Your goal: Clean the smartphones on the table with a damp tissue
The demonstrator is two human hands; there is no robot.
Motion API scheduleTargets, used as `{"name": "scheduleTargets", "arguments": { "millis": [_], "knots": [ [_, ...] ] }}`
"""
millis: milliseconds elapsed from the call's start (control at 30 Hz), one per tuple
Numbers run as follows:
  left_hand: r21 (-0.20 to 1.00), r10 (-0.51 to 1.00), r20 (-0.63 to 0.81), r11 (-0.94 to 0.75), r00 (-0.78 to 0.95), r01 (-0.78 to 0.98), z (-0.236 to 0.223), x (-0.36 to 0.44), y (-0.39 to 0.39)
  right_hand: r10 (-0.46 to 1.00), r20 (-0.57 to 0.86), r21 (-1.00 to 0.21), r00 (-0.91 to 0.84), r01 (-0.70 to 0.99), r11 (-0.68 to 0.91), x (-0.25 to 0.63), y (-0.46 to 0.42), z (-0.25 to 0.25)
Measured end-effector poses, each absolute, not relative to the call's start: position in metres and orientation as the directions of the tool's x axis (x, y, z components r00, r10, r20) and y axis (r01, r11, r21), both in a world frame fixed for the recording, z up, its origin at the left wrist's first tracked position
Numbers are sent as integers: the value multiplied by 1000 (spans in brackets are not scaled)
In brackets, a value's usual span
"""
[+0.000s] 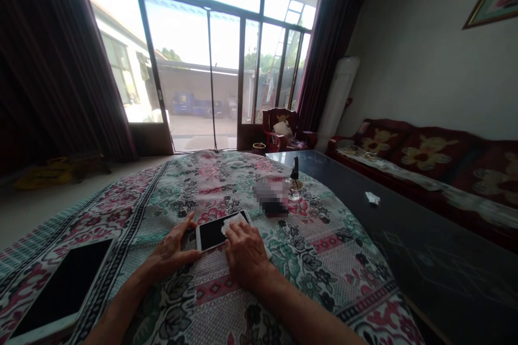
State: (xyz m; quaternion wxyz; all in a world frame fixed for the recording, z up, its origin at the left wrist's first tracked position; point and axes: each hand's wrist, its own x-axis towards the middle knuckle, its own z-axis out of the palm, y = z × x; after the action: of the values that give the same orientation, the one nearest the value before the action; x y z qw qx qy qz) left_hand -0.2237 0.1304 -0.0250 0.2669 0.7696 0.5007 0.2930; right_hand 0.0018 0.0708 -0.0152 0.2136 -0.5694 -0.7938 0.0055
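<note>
On our flower-patterned bench point(319, 248), we are having the white phone point(212, 235), its long axis running left to right, between our left hand point(174, 244), spreading open around one end, and our right hand point(246, 248), covering the other and gripping a tissue point(233, 220) against the glass.

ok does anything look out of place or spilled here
A crumpled tissue lies loose on the dark table, away from the white wad the right hand holds on a phone, so it looks discarded. No spill shows.
</note>
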Motion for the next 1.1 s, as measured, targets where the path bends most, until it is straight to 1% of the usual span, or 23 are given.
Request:
{"name": "scheduleTargets", "arguments": {
  "millis": [200, 267, 367, 533, 633, 767, 900, 1100],
  "knots": [
    [705, 932, 173, -343, 319, 621, -23, -224, 129, 953, 282, -243, -114, 952, 186, 17, 78, -13],
    [709, 934, 168, -337, 316, 619, -22, -224, 128, 958, 272, -232, -89, 960, 155, 14, 77, -13],
    [710, 929, 179, -350, 323, 612, -22, -223, 129, 948, 284, -216, -146, 953, 212, 1, 70, -15],
    [705, 922, 205, -372, 328, 603, -27, -224, 130, 869, 309, -221, -387, 859, 461, -25, 57, -18],
    [698, 924, 203, -369, 324, 613, -29, -224, 131, 842, 299, -245, -450, 816, 523, -29, 55, -15],
    [684, 924, 189, -367, 332, 630, -26, -224, 130, 857, 289, -281, -426, 818, 502, -22, 60, -11],
    [651, 919, 184, -380, 349, 657, -20, -221, 128, 891, 284, -314, -353, 844, 434, -9, 69, -10],
    [573, 911, 208, -409, 356, 710, -26, -215, 129, 922, 310, -303, -231, 895, 326, 18, 84, -12]
  ]
}}
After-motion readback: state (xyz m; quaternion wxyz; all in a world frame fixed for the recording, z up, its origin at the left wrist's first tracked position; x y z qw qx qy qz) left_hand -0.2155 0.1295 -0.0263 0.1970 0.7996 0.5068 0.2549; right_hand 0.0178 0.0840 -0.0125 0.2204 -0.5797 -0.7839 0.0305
